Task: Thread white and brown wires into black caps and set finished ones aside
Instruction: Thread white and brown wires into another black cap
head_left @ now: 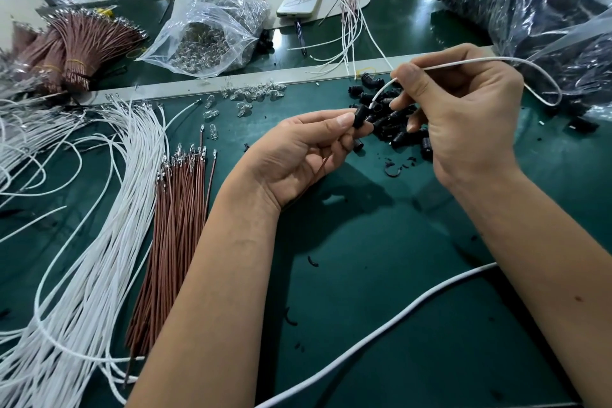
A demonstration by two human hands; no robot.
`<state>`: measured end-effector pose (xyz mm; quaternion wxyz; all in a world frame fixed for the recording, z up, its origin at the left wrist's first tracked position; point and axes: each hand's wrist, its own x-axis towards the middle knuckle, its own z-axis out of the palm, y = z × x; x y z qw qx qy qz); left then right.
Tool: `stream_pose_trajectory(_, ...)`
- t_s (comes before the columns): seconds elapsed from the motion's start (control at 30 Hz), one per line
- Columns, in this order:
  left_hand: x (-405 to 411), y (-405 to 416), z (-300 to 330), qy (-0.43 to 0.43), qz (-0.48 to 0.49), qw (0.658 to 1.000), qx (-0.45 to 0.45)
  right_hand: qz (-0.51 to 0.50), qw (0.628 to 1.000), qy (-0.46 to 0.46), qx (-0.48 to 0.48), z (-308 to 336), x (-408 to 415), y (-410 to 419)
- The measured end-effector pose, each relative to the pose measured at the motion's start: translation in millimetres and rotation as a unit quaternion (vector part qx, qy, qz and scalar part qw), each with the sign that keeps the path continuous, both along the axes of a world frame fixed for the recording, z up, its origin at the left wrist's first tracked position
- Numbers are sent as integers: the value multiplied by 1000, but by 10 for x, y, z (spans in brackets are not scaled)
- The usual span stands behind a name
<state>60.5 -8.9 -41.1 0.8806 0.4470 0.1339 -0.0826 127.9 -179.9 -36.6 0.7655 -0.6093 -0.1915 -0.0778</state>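
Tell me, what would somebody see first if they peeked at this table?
First the two hands in the middle: the left hand pinches a black cap while the right hand feeds a white wire into it. Left of them lie long white wires and a brown bundle. A heap of loose caps sits under the hands on the green table.

This looks like a factory work bench. The green tabletop (pixel 381 275) holds big bunches of white wires (pixel 109 209) and brown wires (pixel 175 228), bags of tiny bulbs (pixel 212 33) and black caps (pixel 536 0).
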Motion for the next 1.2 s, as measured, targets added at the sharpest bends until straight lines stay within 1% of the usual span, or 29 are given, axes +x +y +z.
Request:
stream_pose_trajectory(0.13,-2,-3,-1,-1,-1,1000,12,-2,1000,2,-2,-4,5,-3)
stream_pose_trajectory(0.27,-2,-1,-1,-1,7,1000,5,0,1000,0,-5,-7,8,-4)
stream_pose_trajectory(0.7,-5,12,6,-5,6,1000,16,-20,999,-32,-34,-26,38,-8)
stream_pose_trajectory(1.2,-4,11,12,-7,8,999,34,-25,999,-36,-33,-39,31,6)
